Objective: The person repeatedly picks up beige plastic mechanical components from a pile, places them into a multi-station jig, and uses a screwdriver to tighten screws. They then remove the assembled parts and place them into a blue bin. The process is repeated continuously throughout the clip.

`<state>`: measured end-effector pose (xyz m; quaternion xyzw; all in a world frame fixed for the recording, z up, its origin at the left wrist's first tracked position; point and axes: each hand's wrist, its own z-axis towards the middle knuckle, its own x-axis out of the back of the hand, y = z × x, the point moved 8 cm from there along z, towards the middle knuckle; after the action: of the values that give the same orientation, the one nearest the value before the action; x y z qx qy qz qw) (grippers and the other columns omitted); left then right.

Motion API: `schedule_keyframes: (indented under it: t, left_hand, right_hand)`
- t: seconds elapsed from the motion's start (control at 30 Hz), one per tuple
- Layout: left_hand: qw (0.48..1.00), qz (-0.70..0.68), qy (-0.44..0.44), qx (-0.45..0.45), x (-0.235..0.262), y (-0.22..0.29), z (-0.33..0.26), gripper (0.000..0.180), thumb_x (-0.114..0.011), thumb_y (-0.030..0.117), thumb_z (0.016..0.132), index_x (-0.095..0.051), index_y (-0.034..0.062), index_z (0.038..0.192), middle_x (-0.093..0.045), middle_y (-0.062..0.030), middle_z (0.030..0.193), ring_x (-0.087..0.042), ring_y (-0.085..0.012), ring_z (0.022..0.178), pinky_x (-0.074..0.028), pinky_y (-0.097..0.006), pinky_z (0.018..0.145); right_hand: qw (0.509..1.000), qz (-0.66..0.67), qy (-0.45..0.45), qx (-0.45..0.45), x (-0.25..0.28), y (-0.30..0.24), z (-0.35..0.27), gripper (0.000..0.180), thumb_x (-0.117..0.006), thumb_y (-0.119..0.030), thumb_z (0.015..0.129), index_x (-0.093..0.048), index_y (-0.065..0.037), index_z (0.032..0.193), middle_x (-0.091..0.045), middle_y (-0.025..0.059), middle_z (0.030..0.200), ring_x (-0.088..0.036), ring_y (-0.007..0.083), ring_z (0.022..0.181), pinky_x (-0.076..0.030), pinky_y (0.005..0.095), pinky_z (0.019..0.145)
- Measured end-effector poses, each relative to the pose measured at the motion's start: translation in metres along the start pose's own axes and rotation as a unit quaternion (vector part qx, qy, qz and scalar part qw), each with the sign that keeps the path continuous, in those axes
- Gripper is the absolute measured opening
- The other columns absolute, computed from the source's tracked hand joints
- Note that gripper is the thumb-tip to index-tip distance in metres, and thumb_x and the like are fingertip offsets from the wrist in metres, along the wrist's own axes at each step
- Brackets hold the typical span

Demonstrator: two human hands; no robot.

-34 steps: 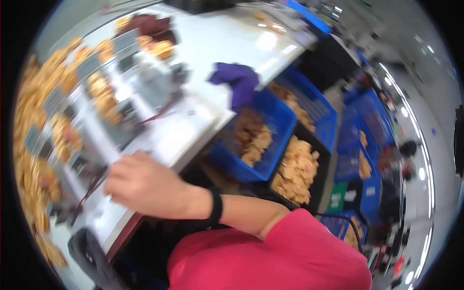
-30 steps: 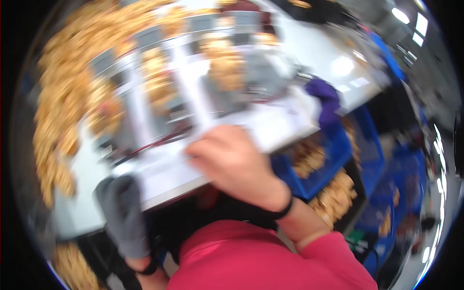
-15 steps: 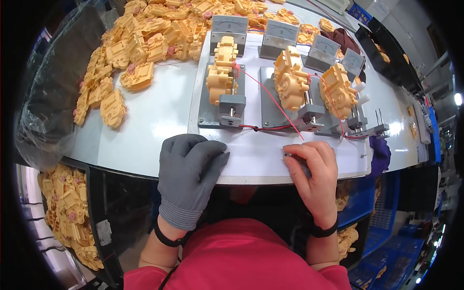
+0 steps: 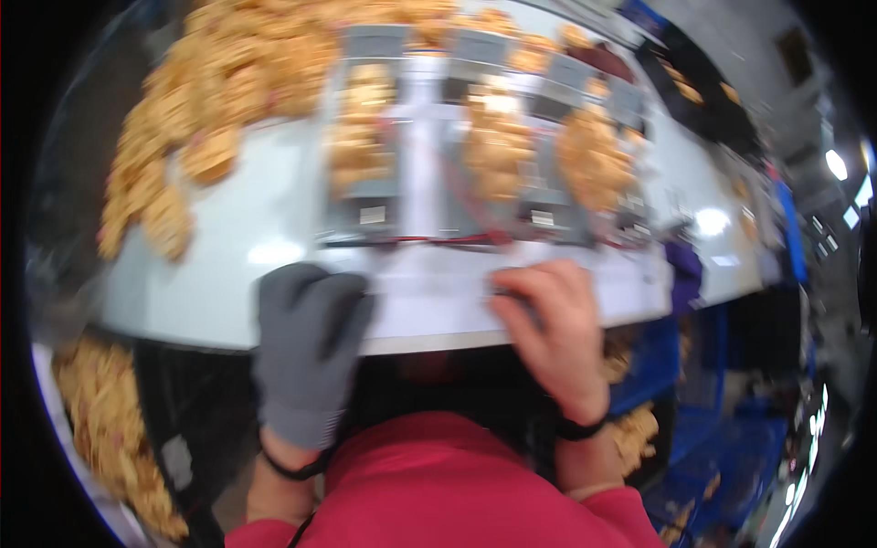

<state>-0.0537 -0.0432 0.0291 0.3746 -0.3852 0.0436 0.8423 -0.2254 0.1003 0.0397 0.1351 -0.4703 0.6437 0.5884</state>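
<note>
The middle yellow housing (image 4: pixel 498 146), seated on its grey fixture (image 4: pixel 546 200), was judged light, stiff and best gripped by its sides; its lumpy outline was blurred. In front of that fixture, the gloved left hand (image 4: pixel 309 347) and bare right hand (image 4: pixel 554 331) were held curled; any pinched object could not be discerned.

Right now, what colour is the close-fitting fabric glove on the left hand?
The fabric glove is grey, seen best in the head view.
</note>
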Motion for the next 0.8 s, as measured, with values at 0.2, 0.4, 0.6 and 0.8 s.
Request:
schedule_keyframes:
  t: [0.2,0.4,0.6,0.8]
  left_hand:
    - [0.996,-0.018,-0.031,0.077,0.006,-0.014,-0.006,0.017,-0.069,0.007,0.09,-0.068,0.0031,0.107,-0.054,-0.0144,0.114,-0.056,-0.0287,0.11,-0.045,-0.037,0.094]
    - [0.994,-0.05,-0.035,0.091,-0.001,-0.008,-0.006,0.016,-0.069,0.006,0.091,-0.068,0.0039,0.107,-0.054,-0.0136,0.112,-0.055,-0.0265,0.108,-0.044,-0.036,0.093]
    - [0.995,-0.052,-0.024,0.081,0.002,-0.008,-0.008,0.013,-0.069,0.004,0.09,-0.067,0.0034,0.103,-0.054,-0.013,0.11,-0.055,-0.0266,0.107,-0.044,-0.037,0.093]
    - [0.998,-0.035,-0.017,0.055,0.002,-0.003,-0.006,0.013,-0.071,0.002,0.087,-0.066,0.0025,0.1,-0.055,-0.0124,0.106,-0.055,-0.0277,0.104,-0.044,-0.037,0.093]
  right_hand:
    - [0.999,0.018,0.018,0.035,0.005,-0.006,0.007,0.022,-0.078,-0.017,0.08,-0.067,-0.013,0.097,-0.06,0.002,0.09,-0.06,0.024,0.087,-0.044,0.0377,0.078]
    - [0.999,0.02,0.03,0.028,0.008,-0.001,0.003,0.022,-0.08,-0.019,0.08,-0.071,-0.014,0.099,-0.062,0.0003,0.089,-0.06,0.0228,0.083,-0.044,0.0353,0.074]
    - [0.999,0.02,0.029,0.03,0.006,-0.004,0.001,0.023,-0.08,-0.019,0.079,-0.069,-0.014,0.099,-0.061,0.0004,0.09,-0.059,0.0223,0.085,-0.044,0.036,0.075]
    - [0.999,0.019,0.021,0.027,0.005,-0.002,0.002,0.024,-0.079,-0.018,0.079,-0.068,-0.014,0.099,-0.06,0.0007,0.09,-0.059,0.0222,0.085,-0.043,0.0361,0.076]
